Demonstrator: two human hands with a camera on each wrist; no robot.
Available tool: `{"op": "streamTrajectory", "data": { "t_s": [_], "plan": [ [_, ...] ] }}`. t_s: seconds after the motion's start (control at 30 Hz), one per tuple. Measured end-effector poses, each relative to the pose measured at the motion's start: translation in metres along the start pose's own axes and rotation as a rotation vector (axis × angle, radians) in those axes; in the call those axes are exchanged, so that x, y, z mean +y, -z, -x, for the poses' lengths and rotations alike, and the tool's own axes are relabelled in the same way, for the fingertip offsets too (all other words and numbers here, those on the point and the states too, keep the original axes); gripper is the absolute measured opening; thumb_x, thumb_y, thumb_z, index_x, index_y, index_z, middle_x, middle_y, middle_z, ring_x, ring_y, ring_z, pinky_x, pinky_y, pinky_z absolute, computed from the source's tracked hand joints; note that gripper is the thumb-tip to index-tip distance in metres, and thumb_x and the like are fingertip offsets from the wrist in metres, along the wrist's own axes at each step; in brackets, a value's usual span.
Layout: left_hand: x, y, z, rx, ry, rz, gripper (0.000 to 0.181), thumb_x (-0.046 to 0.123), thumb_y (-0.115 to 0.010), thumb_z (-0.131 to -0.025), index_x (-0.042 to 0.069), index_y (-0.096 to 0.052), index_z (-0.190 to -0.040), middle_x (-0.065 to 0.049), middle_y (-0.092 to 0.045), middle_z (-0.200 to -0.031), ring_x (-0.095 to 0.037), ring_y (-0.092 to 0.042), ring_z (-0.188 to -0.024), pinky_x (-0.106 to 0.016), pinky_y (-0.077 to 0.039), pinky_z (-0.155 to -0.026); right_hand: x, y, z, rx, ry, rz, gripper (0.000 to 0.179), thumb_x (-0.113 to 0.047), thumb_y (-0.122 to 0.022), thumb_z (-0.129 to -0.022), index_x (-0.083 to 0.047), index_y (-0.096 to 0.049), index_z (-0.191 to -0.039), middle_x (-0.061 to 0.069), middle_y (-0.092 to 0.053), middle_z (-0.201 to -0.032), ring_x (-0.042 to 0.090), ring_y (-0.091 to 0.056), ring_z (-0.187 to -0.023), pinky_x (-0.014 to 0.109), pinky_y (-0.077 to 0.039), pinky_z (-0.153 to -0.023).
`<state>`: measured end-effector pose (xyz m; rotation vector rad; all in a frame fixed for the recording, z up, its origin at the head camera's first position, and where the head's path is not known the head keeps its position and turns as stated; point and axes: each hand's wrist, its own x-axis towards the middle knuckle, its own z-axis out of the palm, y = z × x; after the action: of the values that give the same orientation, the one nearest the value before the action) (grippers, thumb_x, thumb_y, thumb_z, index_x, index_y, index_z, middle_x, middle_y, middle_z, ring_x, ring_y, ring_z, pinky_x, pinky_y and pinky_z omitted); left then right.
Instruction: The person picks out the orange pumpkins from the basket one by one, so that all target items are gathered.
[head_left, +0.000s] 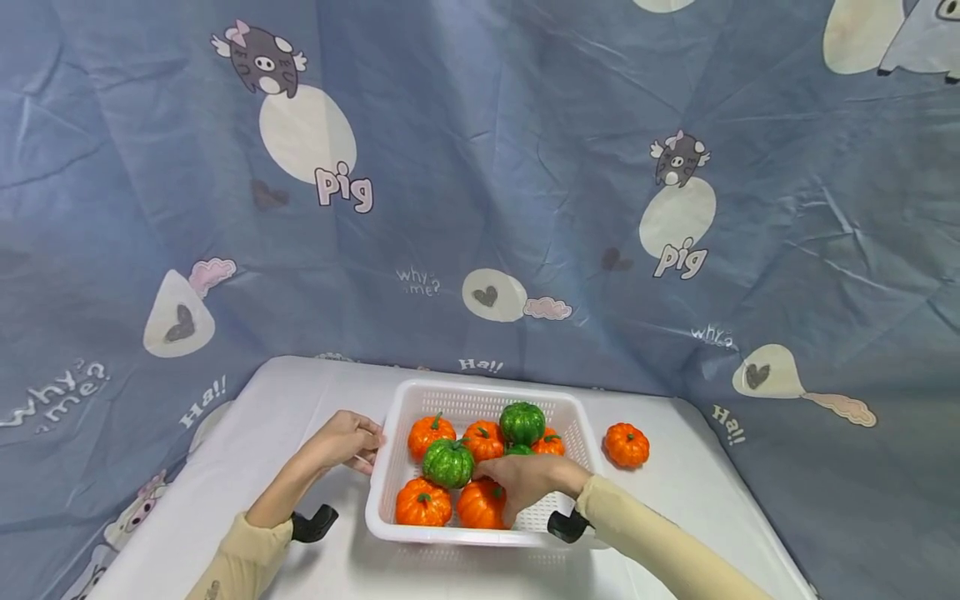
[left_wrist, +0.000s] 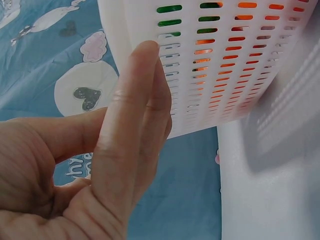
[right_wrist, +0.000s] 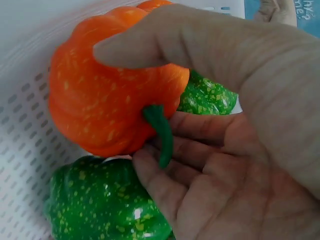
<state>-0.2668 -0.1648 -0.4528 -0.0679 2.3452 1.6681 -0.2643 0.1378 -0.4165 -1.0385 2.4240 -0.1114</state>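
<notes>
1. Orange pumpkin (head_left: 477,505), green stem; inside the basket, within the right hand's grasp. Whether it touches the basket floor, cannot tell.
2. Right hand (head_left: 527,478): pinching that pumpkin, thumb laid across it, fingers on the opposite side.
3. Left hand (head_left: 347,442): fingers fairly straight and close together, touching the outer wall of the basket.
4. White basket (head_left: 465,403), perforated walls; just right of the left hand, beneath the right hand.
5. Green pumpkins, three, inside basket: one (head_left: 448,463) just left of the right hand's fingertips; two beyond that hand, the lower partly hidden.
6. Other orange pumpkins, four, inside basket: one (head_left: 423,505) left of the right hand; three beyond it.
7. Lone orange pumpkin (head_left: 627,446), outside basket; right of and beyond the right hand.
8. White counter (head_left: 315,392), under the basket.
9. Blue printed sheet (head_left: 480,167), beyond both hands.
</notes>
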Motion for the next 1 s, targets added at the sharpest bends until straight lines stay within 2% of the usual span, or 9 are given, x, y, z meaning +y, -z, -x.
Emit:
{"op": "streamTrajectory", "data": {
  "t_s": [0.23, 0.37, 0.53, 0.73, 1.0],
  "plan": [
    [0.001, 0.000, 0.000, 0.011, -0.003, -0.011, 0.024, 0.003, -0.059, -0.089, -0.012, -0.061, -0.107, -0.014, -0.068, -0.078, -0.018, -0.067, -0.064, -0.034, -0.063, -0.059, 0.009, -0.001, 0.002, 0.032, 0.030, -0.032, 0.074, -0.025, -0.086, -0.071, -0.011, -0.052, -0.135, -0.002, -0.057, -0.133, 0.010, -0.052, -0.123, 0.022, -0.044, -0.106],
    [0.000, -0.001, 0.000, 0.008, -0.002, -0.014, 0.025, 0.003, -0.058, -0.090, -0.013, -0.060, -0.109, -0.013, -0.068, -0.079, -0.019, -0.068, -0.065, -0.034, -0.063, -0.060, 0.012, -0.004, 0.003, 0.054, 0.032, -0.056, 0.075, -0.029, -0.085, -0.072, -0.008, -0.051, -0.136, -0.001, -0.058, -0.132, 0.010, -0.053, -0.121, 0.022, -0.046, -0.104],
    [0.000, -0.001, 0.001, 0.002, -0.011, -0.013, 0.024, 0.003, -0.058, -0.090, -0.013, -0.060, -0.109, -0.013, -0.069, -0.081, -0.019, -0.068, -0.066, -0.034, -0.063, -0.060, 0.013, -0.009, 0.003, 0.104, 0.044, -0.016, 0.075, -0.034, -0.084, -0.071, -0.008, -0.053, -0.134, -0.001, -0.060, -0.128, 0.008, -0.055, -0.116, 0.021, -0.048, -0.100],
    [0.000, 0.000, 0.002, 0.000, -0.013, -0.015, 0.023, 0.003, -0.057, -0.090, -0.012, -0.061, -0.107, -0.014, -0.068, -0.080, -0.018, -0.067, -0.065, -0.034, -0.063, -0.060, 0.012, -0.012, 0.007, 0.152, 0.039, 0.010, 0.075, -0.038, -0.082, -0.071, -0.010, -0.053, -0.135, -0.002, -0.058, -0.129, 0.011, -0.053, -0.119, 0.024, -0.046, -0.104],
    [-0.001, 0.000, 0.000, -0.010, -0.009, -0.010, 0.024, 0.005, -0.060, -0.090, -0.012, -0.061, -0.107, -0.013, -0.069, -0.077, -0.019, -0.069, -0.066, -0.035, -0.063, -0.060, 0.015, -0.005, 0.020, 0.177, 0.038, -0.123, 0.070, -0.038, -0.076, -0.073, -0.014, -0.053, -0.134, -0.003, -0.054, -0.133, 0.006, -0.053, -0.111, 0.022, -0.050, -0.092]
  ]
}}
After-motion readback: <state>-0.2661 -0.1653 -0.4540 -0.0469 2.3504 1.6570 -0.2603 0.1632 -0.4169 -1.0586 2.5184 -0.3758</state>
